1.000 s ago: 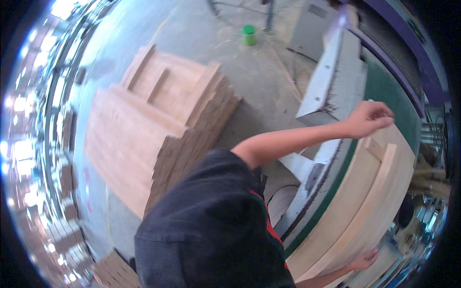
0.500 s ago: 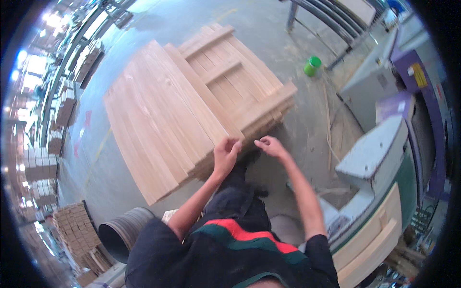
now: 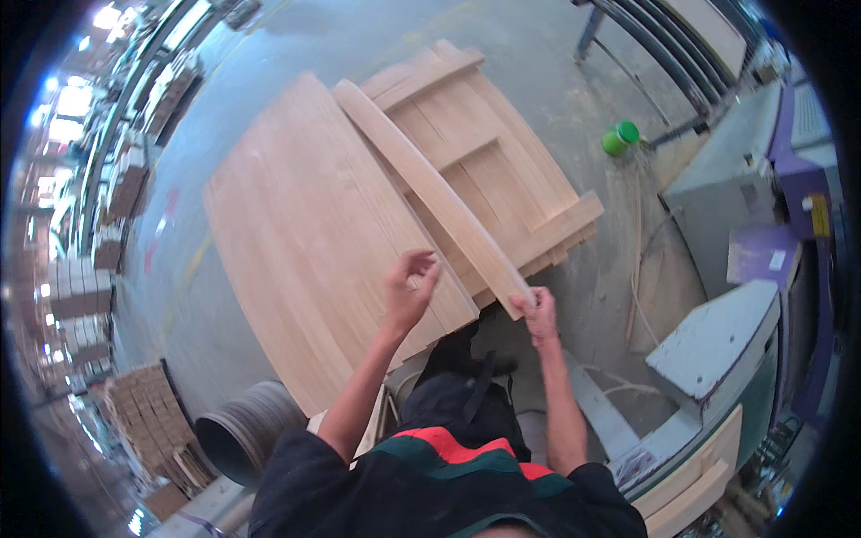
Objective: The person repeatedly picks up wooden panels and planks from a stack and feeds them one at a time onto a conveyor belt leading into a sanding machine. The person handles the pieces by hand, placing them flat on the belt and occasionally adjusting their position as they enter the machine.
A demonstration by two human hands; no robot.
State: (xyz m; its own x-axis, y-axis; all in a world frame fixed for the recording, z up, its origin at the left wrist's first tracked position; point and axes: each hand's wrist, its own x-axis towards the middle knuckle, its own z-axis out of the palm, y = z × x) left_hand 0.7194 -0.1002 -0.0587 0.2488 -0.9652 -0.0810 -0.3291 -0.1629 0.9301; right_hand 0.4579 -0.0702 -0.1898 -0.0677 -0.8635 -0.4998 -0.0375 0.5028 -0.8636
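Observation:
My right hand (image 3: 539, 318) grips the near end of a long narrow wooden board (image 3: 439, 197), fingers and thumb wrapped round it. That board lies slantwise, its far end resting over a stack of pale wooden boards (image 3: 538, 175) with crosspieces on top. Over the near right part of a row of wide flat boards (image 3: 305, 215), my left hand (image 3: 411, 291) hovers. Its fingers are loosely curled, a gap shows between thumb and fingers, and nothing is seen in it.
A green jar (image 3: 620, 139) stands on the floor at the far right. Right of me is a grey and purple machine (image 3: 717, 341). A ribbed round duct (image 3: 251, 426) and stacked timber (image 3: 148, 412) lie to my left. Metal rollers (image 3: 664, 54) stand at the far right.
My right hand has closed on the narrow board and drawn its near end right, away from the wide boards. A gap shows beside it now. My left hand has shifted slightly left.

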